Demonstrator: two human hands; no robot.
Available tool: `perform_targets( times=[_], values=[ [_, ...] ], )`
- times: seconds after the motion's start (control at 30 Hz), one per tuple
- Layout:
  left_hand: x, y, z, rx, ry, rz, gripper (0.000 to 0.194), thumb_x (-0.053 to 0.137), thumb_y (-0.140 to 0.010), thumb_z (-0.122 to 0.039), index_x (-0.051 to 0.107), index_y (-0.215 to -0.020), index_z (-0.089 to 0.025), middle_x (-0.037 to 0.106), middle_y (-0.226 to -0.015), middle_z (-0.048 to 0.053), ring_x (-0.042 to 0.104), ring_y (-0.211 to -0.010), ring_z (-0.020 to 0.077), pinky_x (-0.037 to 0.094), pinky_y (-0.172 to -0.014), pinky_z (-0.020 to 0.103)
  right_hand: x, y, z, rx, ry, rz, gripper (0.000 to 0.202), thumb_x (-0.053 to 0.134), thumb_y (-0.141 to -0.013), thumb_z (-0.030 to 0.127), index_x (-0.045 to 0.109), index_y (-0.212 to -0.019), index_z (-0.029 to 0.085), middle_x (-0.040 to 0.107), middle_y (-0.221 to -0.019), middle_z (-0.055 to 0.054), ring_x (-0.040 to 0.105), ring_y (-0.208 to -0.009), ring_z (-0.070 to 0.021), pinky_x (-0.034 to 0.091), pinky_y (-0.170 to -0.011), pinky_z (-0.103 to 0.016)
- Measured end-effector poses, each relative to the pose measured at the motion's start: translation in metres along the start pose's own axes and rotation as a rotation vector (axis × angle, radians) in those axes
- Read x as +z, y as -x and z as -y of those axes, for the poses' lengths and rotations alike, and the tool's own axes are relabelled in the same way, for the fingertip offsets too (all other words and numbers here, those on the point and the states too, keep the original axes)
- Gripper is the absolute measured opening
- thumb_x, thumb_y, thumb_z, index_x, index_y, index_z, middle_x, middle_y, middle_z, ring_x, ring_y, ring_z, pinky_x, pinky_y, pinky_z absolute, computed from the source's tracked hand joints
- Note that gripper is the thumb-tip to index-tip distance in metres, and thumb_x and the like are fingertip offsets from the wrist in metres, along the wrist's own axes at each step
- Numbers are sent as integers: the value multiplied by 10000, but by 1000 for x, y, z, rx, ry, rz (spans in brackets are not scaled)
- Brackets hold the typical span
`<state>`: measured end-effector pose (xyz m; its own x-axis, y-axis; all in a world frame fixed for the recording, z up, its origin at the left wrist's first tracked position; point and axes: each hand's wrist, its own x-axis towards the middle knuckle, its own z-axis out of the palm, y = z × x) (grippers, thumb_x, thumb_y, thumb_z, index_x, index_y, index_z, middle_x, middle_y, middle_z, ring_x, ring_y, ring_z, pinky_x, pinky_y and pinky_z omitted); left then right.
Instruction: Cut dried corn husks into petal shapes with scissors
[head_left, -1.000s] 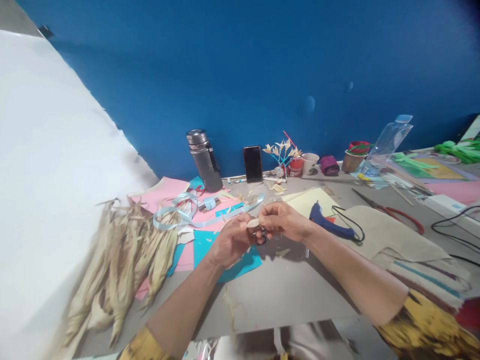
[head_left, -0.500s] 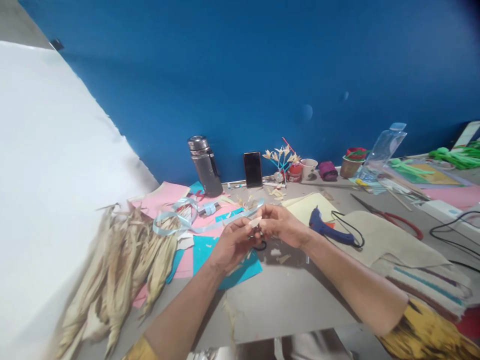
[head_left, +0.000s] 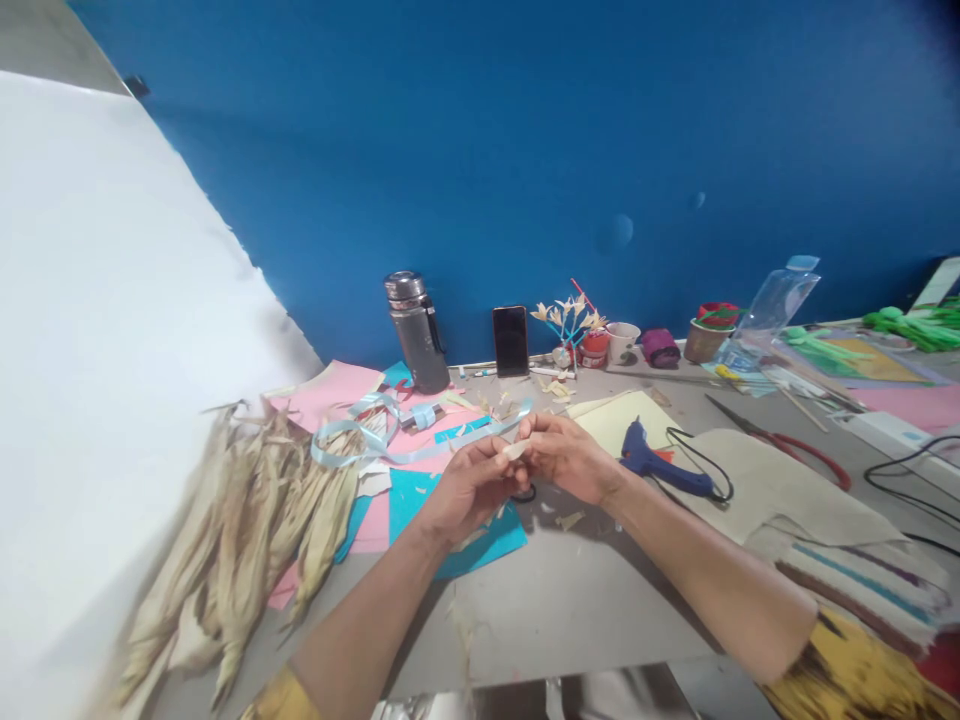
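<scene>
A small pale piece of corn husk (head_left: 514,451) sits between the fingertips of both hands, above the table's middle. My left hand (head_left: 474,482) pinches it from the left, fingers curled. From the other side my right hand (head_left: 568,456) closes on it with thumb and fingers. Part of the piece is hidden behind the fingers. Below the hands lies a bright blue sheet (head_left: 420,530) with husk scraps on it. A loop of pale blue ribbon (head_left: 337,455) lies just left of my left hand.
Dried corn husks (head_left: 232,540) are heaped at left. A grey flask (head_left: 418,335), a phone (head_left: 511,342) and husk flowers (head_left: 570,318) stand along the wall. At right lie a blue glue gun (head_left: 664,468), scissors (head_left: 787,445), beige cloth (head_left: 750,465) and a tilted plastic bottle (head_left: 772,315).
The husk piece has tilted and shows less between my fingers, which have closed in around it. The whole view has shifted slightly.
</scene>
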<state>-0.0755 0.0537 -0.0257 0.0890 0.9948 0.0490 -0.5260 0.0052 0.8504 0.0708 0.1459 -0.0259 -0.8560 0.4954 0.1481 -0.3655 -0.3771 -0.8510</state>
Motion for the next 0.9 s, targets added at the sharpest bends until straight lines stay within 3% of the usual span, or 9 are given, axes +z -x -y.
perform_targets(
  times=[0.1, 0.27, 0.47, 0.63, 0.77, 0.9],
  values=[
    [0, 0, -1, -15, -33, -14, 217, 759, -772, -294, 633, -726, -124, 660, -755, 73, 615, -741, 164, 468, -707, 289, 2, 1, -1, -23, 57, -39, 327, 781, -760, 396, 565, -864, 173, 648, -664, 9, 648, -572, -146, 513, -546, -257],
    [-1, 0, 0, -20, -74, -29, 215, 784, -743, -281, 634, -736, -127, 644, -694, 42, 608, -665, 144, 475, -713, 292, -1, -1, -6, 26, 70, -67, 340, 850, -671, 254, 552, -812, 169, 684, -700, -8, 645, -536, -139, 503, -528, -245],
    [-2, 0, -1, -39, -79, -47, 228, 798, -727, -283, 633, -732, -125, 658, -697, 47, 621, -649, 143, 480, -690, 280, -2, -1, -3, 8, 52, -30, 339, 791, -746, 421, 588, -817, 158, 669, -697, -12, 628, -549, -122, 496, -544, -240],
    [-1, -1, -2, -32, -84, -65, 239, 821, -697, -275, 636, -721, -125, 655, -684, 42, 618, -638, 140, 482, -688, 280, -1, -2, -3, 33, 89, -69, 328, 848, -667, 276, 574, -816, 173, 684, -684, -2, 644, -546, -140, 484, -530, -238],
    [-1, 0, -2, -32, -61, -47, 227, 814, -706, -264, 635, -729, -126, 653, -693, 41, 619, -651, 143, 482, -693, 284, -2, -2, -4, 47, -19, -65, 291, 809, -720, 346, 593, -799, 168, 656, -680, 3, 604, -546, -116, 483, -546, -238],
    [-3, -1, -2, -18, -45, -81, 202, 774, -750, -255, 619, -723, -128, 651, -727, 45, 609, -653, 132, 476, -675, 269, -2, -3, -3, -11, 33, -129, 314, 818, -718, 369, 600, -828, 172, 629, -685, 18, 540, -537, -81, 434, -538, -205]
  ],
)
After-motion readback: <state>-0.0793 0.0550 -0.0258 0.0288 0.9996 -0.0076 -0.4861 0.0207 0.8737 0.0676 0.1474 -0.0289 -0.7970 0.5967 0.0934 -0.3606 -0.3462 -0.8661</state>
